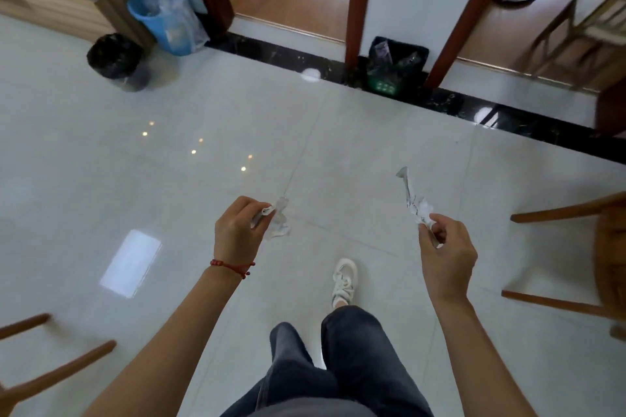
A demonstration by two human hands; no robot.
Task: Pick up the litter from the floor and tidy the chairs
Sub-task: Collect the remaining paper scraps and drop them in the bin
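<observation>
My left hand (237, 230) is closed on a crumpled white paper scrap (279, 218) that hangs off its fingertips. My right hand (445, 254) pinches a second crumpled paper (415, 203), whose twisted strip sticks up and away. Both hands are held out above the pale tiled floor (169, 179). A wooden chair (576, 254) shows its legs and seat edge at the right border. Legs of another wooden chair (50, 366) cross the lower left corner.
Three bins stand ahead: a black-lined bin (117, 61) at left, a blue bin with a clear liner (162, 17) behind it, and a green basket with a black bag (394, 64) against the dark threshold strip (508, 115). Brown door posts rise beyond. My shoe (343, 281) steps forward.
</observation>
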